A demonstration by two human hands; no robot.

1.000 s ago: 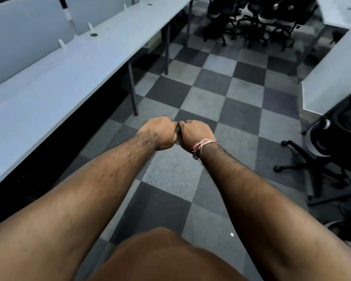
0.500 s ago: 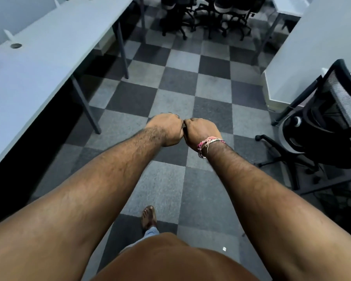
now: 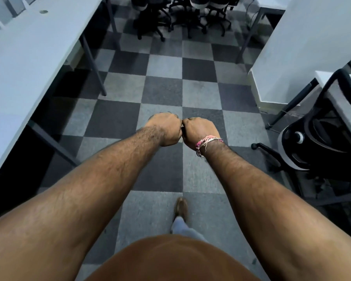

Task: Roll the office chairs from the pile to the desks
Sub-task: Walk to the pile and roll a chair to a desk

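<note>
Both grips, left hand (image 3: 166,129) and right hand (image 3: 199,128), were balled into fists, knuckles touching, holding nothing I could see, probably just because there was no chair to push yet. Left of them ran the long bench (image 3: 28,63). Straight ahead, well apart, sat the chair pile (image 3: 180,15). One parked chair (image 3: 320,142) stood off right.

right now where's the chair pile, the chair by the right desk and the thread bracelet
chair pile (image 3: 182,15), head view, on the wheeled bases
chair by the right desk (image 3: 320,142), head view, on its black backrest frame
thread bracelet (image 3: 207,141), head view, on the pink strands
</note>
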